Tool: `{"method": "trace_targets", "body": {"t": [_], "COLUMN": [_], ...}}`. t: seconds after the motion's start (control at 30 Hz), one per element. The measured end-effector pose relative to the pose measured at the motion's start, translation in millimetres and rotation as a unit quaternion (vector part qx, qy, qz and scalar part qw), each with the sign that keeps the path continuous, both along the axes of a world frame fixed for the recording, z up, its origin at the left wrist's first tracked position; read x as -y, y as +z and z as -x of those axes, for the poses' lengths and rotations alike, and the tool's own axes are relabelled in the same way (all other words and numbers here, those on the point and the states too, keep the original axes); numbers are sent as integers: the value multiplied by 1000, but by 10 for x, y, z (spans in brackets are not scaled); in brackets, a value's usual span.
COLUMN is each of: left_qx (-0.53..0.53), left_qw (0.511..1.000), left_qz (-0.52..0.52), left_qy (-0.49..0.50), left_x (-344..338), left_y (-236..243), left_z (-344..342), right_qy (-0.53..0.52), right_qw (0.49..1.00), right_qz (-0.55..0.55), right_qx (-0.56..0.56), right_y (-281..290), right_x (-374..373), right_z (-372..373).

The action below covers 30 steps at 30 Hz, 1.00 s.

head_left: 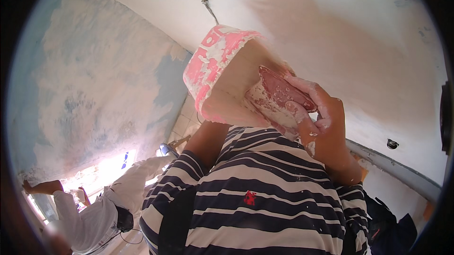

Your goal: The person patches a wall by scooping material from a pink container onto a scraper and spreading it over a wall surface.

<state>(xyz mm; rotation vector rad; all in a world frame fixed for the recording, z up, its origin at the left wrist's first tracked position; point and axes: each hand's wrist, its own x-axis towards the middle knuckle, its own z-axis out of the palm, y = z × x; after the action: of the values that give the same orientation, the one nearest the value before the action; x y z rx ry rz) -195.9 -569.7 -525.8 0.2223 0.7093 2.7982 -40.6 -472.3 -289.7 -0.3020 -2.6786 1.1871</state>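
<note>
A pink container (217, 51), crusted with white plaster, is tilted in front of my striped shirt, its pale inside toward me. My right hand (319, 108), smeared white, is closed on a flat reddish tool (283, 88) coated with wet plaster, held at the container's inner right side. My left forearm (211, 139) rises behind the container, which hides that hand and its fingers; I cannot tell its grip.
A co-worker (87, 217) in white is at lower left by a bright opening. Patchily plastered blue wall (94, 85) stands left; white surface (369, 56) with a cable (204, 0) and small dark hole (392, 144) spans top and right. Dark cloth (390, 229) lies lower right.
</note>
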Motion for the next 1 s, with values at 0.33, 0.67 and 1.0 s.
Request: {"method": "trace_targets", "body": {"t": [0.33,0.67,1.0], "left_qx": [-33,-119,7], "left_qw": [998,952,862], "left_qz": [38,101,240], "left_qy": [-47,-262,-445], "left_x": [-632,-3754,-5183], "left_y": [137,1547,3899], "left_z": [-56,-848,-611], "right_qy": [-122,-356,-443], "right_qw": [957,791,612], "right_qz": [253,401,414], "right_qx": [-72,-295,-509], "right_y": [-153,1416,3062], "right_x": [-237,-3185,-5635], "right_z": [-228,-1168,-2195]}}
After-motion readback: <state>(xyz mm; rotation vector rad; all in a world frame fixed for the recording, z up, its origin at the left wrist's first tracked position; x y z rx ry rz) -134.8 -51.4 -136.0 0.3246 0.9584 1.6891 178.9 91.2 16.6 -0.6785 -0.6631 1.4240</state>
